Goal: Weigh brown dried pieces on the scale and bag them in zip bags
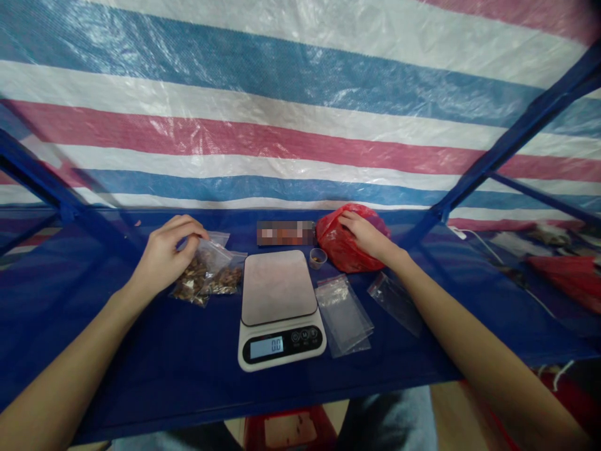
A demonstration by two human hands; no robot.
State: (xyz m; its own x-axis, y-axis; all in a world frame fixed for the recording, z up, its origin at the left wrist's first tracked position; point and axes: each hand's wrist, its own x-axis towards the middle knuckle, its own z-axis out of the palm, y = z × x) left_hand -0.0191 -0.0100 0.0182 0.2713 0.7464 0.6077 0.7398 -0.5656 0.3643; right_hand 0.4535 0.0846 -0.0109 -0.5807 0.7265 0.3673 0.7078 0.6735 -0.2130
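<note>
The left hand [164,254] pinches a filled plastic bag [209,275] of dried brown pieces, the right hand [366,235] rests open-fingered on a red plastic bag [345,241], and the digital scale [277,307] reads zero.

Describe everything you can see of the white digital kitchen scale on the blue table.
The white digital kitchen scale sits flat on the blue table, its display edge toward the person. Its body looks like plastic, topped by a rounded-rectangular, pale metallic-looking weighing platform with a dark rim. The black front panel carries a lit LCD display reading 0.0 and round buttons. A clear plastic bag lies right beside its right side. Neither hand touches the scale.
</note>
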